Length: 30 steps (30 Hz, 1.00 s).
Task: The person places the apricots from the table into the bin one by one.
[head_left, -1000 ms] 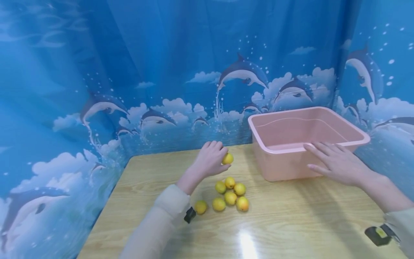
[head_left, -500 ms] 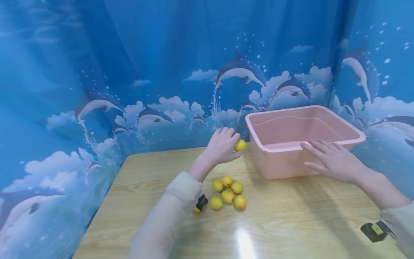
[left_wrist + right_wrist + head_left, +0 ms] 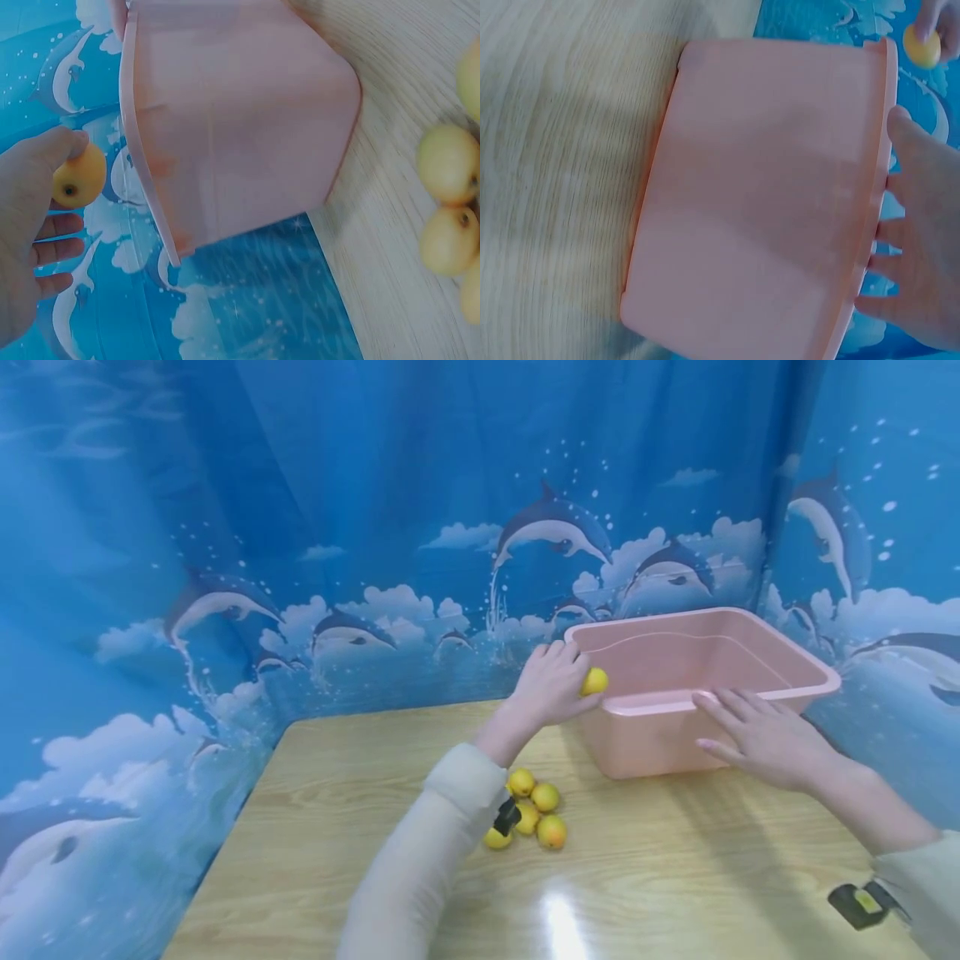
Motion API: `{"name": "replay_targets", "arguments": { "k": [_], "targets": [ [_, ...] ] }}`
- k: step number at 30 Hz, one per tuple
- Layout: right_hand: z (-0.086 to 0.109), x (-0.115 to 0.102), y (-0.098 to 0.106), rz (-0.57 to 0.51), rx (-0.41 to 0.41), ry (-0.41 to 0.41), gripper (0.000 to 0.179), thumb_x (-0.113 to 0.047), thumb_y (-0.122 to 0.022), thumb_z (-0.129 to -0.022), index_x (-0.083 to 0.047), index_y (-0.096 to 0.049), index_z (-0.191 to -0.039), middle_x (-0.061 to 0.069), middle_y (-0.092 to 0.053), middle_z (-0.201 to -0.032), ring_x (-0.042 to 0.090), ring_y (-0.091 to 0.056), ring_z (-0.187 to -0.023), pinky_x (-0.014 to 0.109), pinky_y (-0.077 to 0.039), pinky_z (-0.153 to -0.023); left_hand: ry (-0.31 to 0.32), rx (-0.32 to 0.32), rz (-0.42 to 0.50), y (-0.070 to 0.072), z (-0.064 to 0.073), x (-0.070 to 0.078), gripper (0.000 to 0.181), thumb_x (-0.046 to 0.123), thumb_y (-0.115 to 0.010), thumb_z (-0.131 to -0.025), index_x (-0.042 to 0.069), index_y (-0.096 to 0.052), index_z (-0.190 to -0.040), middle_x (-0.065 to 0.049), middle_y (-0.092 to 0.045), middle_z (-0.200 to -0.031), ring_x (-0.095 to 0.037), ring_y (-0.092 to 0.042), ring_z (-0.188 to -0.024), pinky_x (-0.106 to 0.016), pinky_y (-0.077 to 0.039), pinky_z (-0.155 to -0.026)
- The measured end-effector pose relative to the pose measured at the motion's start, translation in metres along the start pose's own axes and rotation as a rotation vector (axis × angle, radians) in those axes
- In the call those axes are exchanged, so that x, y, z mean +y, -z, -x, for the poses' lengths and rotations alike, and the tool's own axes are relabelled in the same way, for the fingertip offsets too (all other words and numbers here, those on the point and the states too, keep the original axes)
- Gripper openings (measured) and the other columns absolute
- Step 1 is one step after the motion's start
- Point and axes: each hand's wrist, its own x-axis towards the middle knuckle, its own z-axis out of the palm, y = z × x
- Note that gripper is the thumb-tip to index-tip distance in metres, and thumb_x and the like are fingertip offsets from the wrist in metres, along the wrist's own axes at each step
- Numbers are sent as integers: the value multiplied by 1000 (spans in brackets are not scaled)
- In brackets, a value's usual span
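In the head view my left hand (image 3: 551,683) pinches a round yellow fruit (image 3: 596,682) between thumb and fingers, right at the near left corner of a pink plastic tub (image 3: 652,747). The left wrist view shows the dark end spot on that fruit (image 3: 79,178), with the other fingers spread below it. My right hand (image 3: 772,739) has its fingers extended, their tips at the tub's front rim; nothing is gripped in it. Several more yellow fruits (image 3: 546,797) lie grouped on the wooden table, partly hidden by my left sleeve and wrist camera.
The pink tub stands at the table's back right, its mouth facing up. A blue curtain (image 3: 375,527) printed with dolphins hangs behind and at both sides. The wooden table (image 3: 315,827) ends at the curtain, and light glares off its front.
My left hand has carried the yellow fruit rightward and upward, from above the fruit group to the tub's corner. The right hand stays at the rim.
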Motion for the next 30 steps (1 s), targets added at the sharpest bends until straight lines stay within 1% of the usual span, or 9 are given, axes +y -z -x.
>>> {"name": "replay_targets", "arguments": {
  "k": [3, 6, 12, 16, 19, 22, 24, 27, 30],
  "targets": [
    [0, -4, 0, 39, -5, -10, 71, -48, -46, -93, 0, -29, -143, 32, -25, -142, 51, -23, -128, 61, -20, -101, 9, -19, 2, 1, -8, 8, 41, 52, -51, -87, 17, -55, -108, 3, -47, -99, -14, -42, -90, -29, -35, -77],
    [0, -4, 0, 63, 2, -23, 71, -50, -44, -93, 0, -30, -143, 32, -26, -142, 51, -23, -128, 61, -19, -101, 11, -33, 3, 1, -16, 15, 41, 52, -52, -87, 18, -55, -109, 3, -48, -100, -13, -42, -93, -29, -36, -80],
    [1, -5, -4, 49, 5, -48, 70, -50, -43, -94, -4, -28, -144, 31, -23, -144, 51, -20, -129, 63, -15, -101, 2, -42, -18, -3, -30, 29, 41, 52, -51, -87, 19, -55, -111, 4, -49, -103, -13, -43, -96, -31, -35, -85],
    [0, -7, -6, 48, 5, -39, 71, -51, -42, -94, -4, -27, -145, 31, -23, -144, 51, -21, -129, 63, -15, -101, 30, -44, -23, -4, -36, 35, 40, 50, -50, -89, 19, -54, -115, 3, -51, -108, -13, -44, -100, -32, -35, -89],
    [-1, -8, -6, 47, 9, -31, 71, -51, -42, -94, -4, -28, -144, 31, -24, -143, 51, -21, -129, 62, -16, -101, 62, -56, -18, -4, -39, 37, 46, 51, -48, -90, 19, -50, -122, 2, -50, -116, -15, -43, -106, -35, -33, -94],
    [-1, -7, -5, 58, 13, -20, 70, -50, -44, -93, -3, -29, -143, 31, -25, -143, 50, -23, -128, 61, -18, -101, 64, -69, -46, -3, -38, 37, 52, 55, -45, -90, 17, -47, -127, 2, -50, -120, -15, -43, -110, -36, -33, -97],
    [-1, -6, -4, 64, 11, -19, 70, -49, -44, -93, -2, -30, -143, 32, -25, -142, 50, -24, -128, 61, -18, -101, 58, -66, -51, -3, -34, 36, 55, 55, -45, -90, 17, -45, -130, 1, -49, -123, -16, -43, -112, -36, -33, -97],
    [0, -5, -3, 58, 0, -34, 71, -50, -44, -93, -1, -30, -143, 32, -24, -143, 49, -23, -129, 61, -17, -102, 49, -65, -60, -3, -27, 31, 53, 52, -46, -91, 17, -45, -130, 1, -49, -123, -16, -44, -111, -34, -34, -96],
    [0, -5, -3, 43, 0, -46, 72, -50, -43, -94, -1, -28, -143, 33, -23, -143, 48, -22, -130, 61, -16, -102, 49, -59, -59, -3, -17, 23, 47, 47, -47, -92, 17, -47, -128, 1, -50, -120, -16, -45, -108, -33, -36, -93]
  ]
}}
